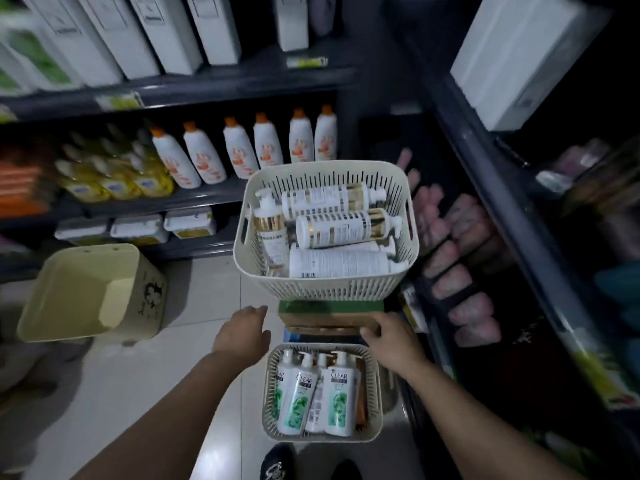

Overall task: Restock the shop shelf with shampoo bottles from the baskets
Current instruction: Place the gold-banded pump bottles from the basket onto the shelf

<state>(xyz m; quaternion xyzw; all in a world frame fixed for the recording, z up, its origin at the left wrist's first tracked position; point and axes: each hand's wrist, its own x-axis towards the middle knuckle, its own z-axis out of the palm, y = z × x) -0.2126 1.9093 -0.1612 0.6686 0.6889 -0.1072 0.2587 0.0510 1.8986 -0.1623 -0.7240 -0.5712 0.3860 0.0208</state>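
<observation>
Both hands were out, fingers loose and holding nothing: left hand [242, 332] over the floor [166, 372] at centre frame, right hand [391, 337] by the far rim of the lower basket [322, 437]. Clear shampoo bottles [337, 396] stood inside it, bottom centre. Higher in frame, the bigger basket [329, 289] held white-and-gold bottles [343, 228] lying flat.
</observation>
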